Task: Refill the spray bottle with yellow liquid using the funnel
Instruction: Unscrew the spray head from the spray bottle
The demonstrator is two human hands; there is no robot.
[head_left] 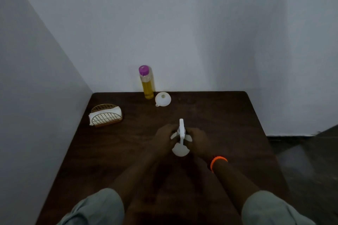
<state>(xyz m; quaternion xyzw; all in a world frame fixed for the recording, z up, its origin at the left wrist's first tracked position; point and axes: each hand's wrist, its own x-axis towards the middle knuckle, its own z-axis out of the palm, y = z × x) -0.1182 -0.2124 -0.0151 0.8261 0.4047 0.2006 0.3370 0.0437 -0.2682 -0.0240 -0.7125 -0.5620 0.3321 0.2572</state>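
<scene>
Below frame centre, the left hand (pixel 163 138) and right hand (pixel 198 139) both grasp the upright white spray bottle (pixel 181 139) between them, with the funnel (pixel 163 98) lying well apart toward the upper middle.

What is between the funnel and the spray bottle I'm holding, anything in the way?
Nothing visible. The funnel lies near the table's far edge, and only bare table separates it from the spray bottle gripped by both the left hand and right hand.

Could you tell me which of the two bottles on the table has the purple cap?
The tall clear bottle of yellow liquid by the wall, beside the funnel; the white spray bottle is in both hands.
</scene>
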